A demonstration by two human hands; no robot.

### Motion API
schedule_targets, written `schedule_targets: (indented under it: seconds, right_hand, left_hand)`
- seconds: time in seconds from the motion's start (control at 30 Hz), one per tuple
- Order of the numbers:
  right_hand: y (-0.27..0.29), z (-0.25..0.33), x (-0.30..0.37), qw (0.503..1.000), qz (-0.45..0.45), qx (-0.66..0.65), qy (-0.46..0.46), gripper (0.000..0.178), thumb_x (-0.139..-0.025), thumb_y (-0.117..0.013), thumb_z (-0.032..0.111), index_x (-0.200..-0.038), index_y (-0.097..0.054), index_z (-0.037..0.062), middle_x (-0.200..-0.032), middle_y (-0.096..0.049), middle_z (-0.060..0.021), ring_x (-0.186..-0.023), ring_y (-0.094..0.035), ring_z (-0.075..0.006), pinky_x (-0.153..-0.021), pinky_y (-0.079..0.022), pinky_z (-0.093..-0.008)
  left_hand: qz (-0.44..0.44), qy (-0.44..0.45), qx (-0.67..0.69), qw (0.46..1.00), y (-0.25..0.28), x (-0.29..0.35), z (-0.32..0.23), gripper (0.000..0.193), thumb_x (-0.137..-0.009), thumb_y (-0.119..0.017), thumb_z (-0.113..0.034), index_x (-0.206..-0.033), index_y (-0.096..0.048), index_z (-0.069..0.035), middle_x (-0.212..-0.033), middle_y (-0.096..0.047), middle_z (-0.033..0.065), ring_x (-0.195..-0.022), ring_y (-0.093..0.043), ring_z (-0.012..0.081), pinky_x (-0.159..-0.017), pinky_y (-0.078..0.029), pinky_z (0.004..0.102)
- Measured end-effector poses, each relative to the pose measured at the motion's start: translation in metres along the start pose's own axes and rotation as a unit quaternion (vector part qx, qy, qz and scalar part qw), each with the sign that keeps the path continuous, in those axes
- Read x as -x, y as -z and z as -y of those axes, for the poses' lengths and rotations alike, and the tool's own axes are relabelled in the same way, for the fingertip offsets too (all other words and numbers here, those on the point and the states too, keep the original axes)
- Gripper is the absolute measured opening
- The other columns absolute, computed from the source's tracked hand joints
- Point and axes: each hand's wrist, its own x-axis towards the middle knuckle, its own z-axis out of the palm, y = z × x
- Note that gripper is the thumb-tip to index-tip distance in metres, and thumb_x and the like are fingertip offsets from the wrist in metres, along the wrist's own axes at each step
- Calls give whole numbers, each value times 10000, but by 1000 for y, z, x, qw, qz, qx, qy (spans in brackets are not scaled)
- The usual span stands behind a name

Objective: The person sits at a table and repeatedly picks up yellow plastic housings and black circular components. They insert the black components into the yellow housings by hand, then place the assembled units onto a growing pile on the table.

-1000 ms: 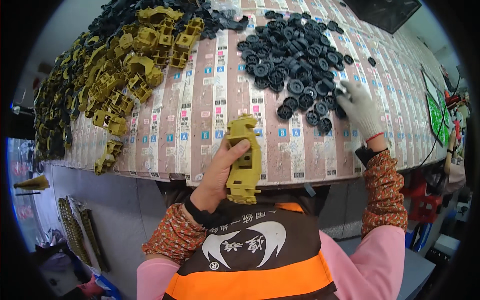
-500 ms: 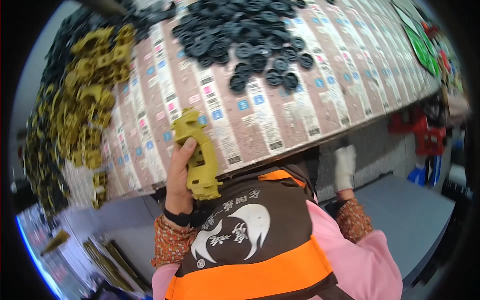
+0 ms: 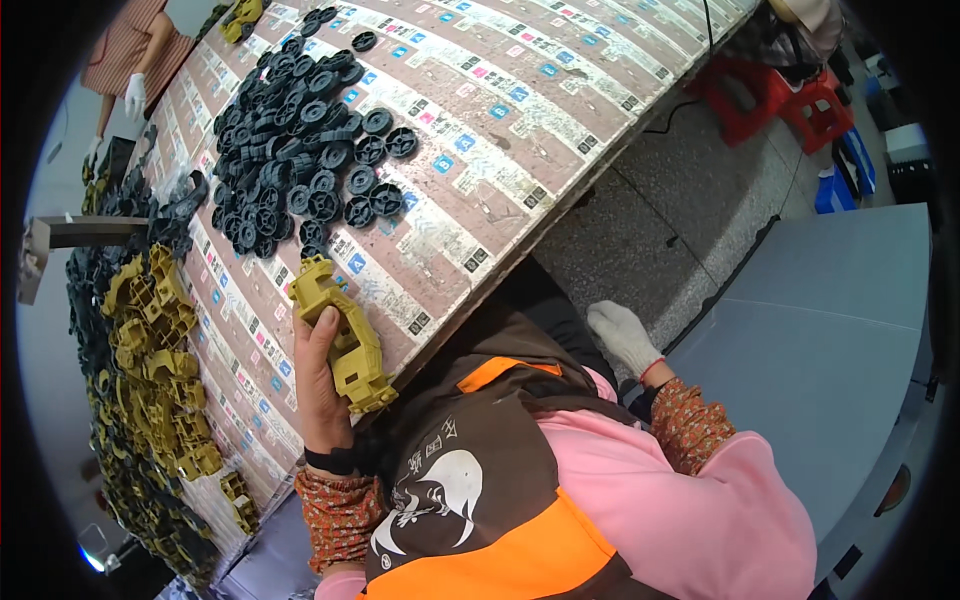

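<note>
My left hand (image 3: 318,375), bare and with a black band at the wrist, is closed around an olive-yellow plastic toy vehicle body (image 3: 345,340). The thumb lies over its near side, and the piece is held tilted at the table's front edge, with cut-outs showing along it. In a white knitted glove, my right hand (image 3: 625,335) hangs beside my right thigh, away from the table. Its fingers look loosely stretched, and nothing shows in them. Just beyond the held body lies a heap of dark grey toy wheels (image 3: 290,150).
On the left, more yellow bodies (image 3: 165,370) are piled with dark parts along the table (image 3: 520,150). A grey metal arm (image 3: 90,232) juts over that side. Another person's gloved hand (image 3: 135,97) is at the far left. Red stools (image 3: 750,100) and a grey panel (image 3: 810,320) stand right.
The view has swung to the right, so the table and piles sit further left. My left hand still grips the yellow body. My right hand has come lower and closer to my body.
</note>
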Motion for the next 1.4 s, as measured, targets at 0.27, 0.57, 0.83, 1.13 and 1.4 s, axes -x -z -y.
schedule_targets:
  seconds: [0.27,0.57,0.83,1.13,1.4]
  right_hand:
    - [1,12,-5,997,-46,41,47,379,-1008,-555,283,-1197,-706,-8,-1149,-736,-231,-1138,-679,-421,-989,-523,-459]
    - [65,166,6,904,-274,-93,315,198,-993,-618,13,-1146,-740,-12,-955,-740,-96,-820,-706,-125,-725,-557,-276]
    - [50,299,-57,862,-226,195,410,301,-960,-621,147,-1251,-686,106,-1026,-716,-178,-988,-708,-379,-887,-569,-477]
    - [12,364,-114,843,-140,331,401,261,-938,-591,220,-1114,-705,66,-1104,-716,-209,-1091,-701,-391,-928,-555,-516]
    - [4,354,-99,882,-165,251,364,233,-891,-657,141,-1096,-705,40,-1136,-722,-230,-1077,-723,-403,-879,-592,-504]
  left_hand:
    - [19,-13,-21,1000,9,-4,10,479,-1036,-671,-182,-1466,-479,-91,-1197,-634,42,-997,-660,143,-835,-603,311]
    - [39,-14,-10,999,14,-12,15,539,-1007,-723,-199,-1461,-460,-74,-1222,-646,50,-1056,-665,148,-882,-584,316]
    - [53,-40,5,998,16,-13,17,612,-990,-756,-221,-1481,-426,-62,-1232,-659,70,-1046,-682,154,-888,-585,320]
    - [24,-51,-33,998,15,-15,21,625,-982,-767,-225,-1487,-431,-75,-1242,-654,79,-1041,-672,154,-867,-579,319]
    - [33,-58,-38,997,15,-8,23,472,-1028,-704,-215,-1437,-499,-100,-1193,-640,41,-997,-669,153,-830,-599,320]
